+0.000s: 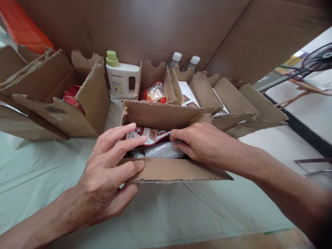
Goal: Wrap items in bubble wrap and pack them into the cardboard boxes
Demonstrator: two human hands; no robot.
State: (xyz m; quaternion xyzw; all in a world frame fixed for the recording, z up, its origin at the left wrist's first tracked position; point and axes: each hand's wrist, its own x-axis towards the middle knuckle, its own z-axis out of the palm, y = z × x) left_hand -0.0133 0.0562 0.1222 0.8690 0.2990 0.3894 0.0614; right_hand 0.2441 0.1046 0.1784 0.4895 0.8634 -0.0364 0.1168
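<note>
An open cardboard box (176,171) sits in front of me with its near flap tilted toward me. My left hand (106,173) is at the box's left end, thumb under the near flap and a finger on top, pinching it; the other fingers reach over the opening, apart. Inside lies a red and white printed packet (151,134), its right edge pinched by my right hand (193,140). Just below that packet shows clear bubble wrap (163,150), close to my right fingertips. What lies deeper in the box is hidden.
Behind stand a white jug with a green cap (123,79), two clear bottles (193,62) and a cardboard bin holding snack packets (155,93). Larger cardboard bins (95,114) are at left, more (233,100) at right. A pale green cloth (166,214) covers the table.
</note>
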